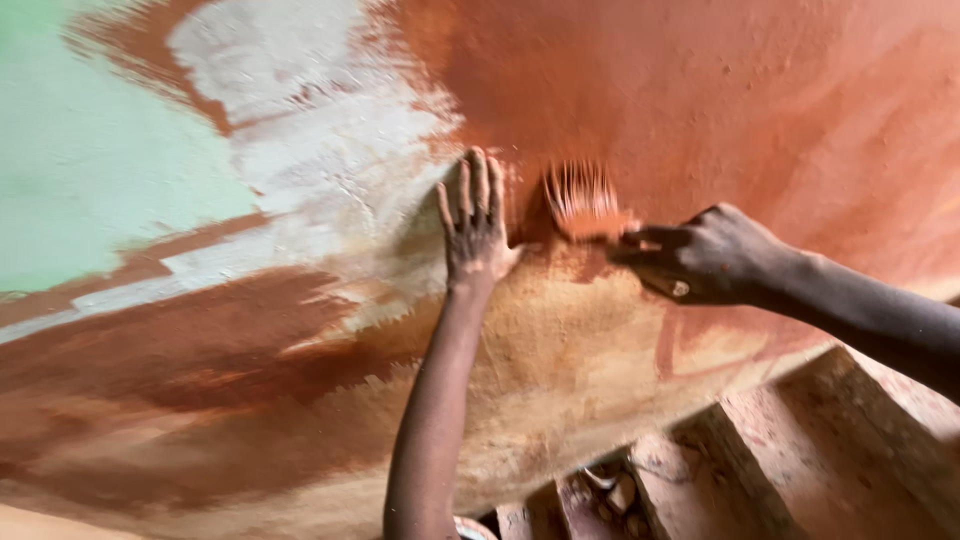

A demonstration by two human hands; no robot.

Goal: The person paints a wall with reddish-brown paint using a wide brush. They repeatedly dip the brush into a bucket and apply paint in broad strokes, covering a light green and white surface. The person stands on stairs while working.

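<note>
Rust-orange wall (700, 90): left hand (475, 225) spread flat against it, right hand (705, 255) gripping a blurred, paint-soaked brush (585, 200).

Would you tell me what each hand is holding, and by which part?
The right hand grips a brush by its handle, bristles on the wall. The left hand holds nothing; it lies flat on the wall.

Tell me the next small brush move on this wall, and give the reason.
Probably drag the brush in the right hand leftward past the left hand braced flat on the wall: a bare white patch sits there, while the area right of the bristles is already reddish-brown.
</note>
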